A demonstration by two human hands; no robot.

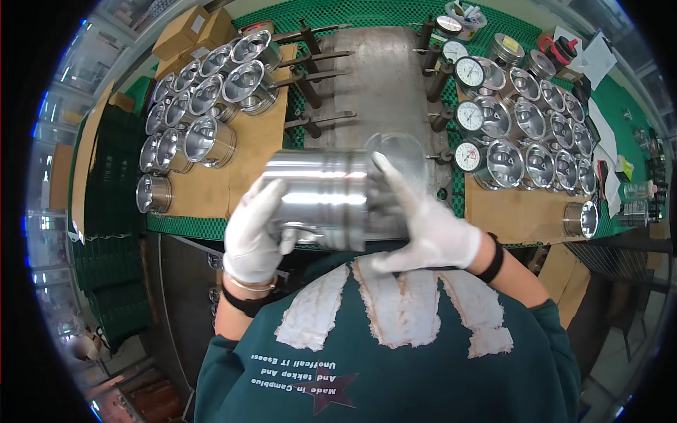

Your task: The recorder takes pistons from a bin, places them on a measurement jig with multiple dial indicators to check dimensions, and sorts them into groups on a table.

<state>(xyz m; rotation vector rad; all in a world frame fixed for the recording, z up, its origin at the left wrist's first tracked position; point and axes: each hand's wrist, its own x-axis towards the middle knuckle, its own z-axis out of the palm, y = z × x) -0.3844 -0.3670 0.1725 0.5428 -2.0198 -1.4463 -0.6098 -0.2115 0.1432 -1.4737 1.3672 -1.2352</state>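
A shiny metal piston [317, 194] is held on its side above the near edge of the bench, its grooved end toward the right. My left hand [255, 229], in a white glove, is closed around its left end. The gloved right hand [441, 233] spans the grooved end, with a finger at the upper rim and the thumb below. Motion blurs that end, so the exact contact there is unclear. Just beyond the right hand is a pale, see-through round shape [402, 158] that I cannot make out.
A metal plate [381, 77] runs away from me, flanked by black clamp stands [308, 88] and round dial gauges [468, 115]. Several pistons stand on cardboard at the left [209, 141] and right [504, 163]. Cardboard boxes [182, 32] sit at the far left.
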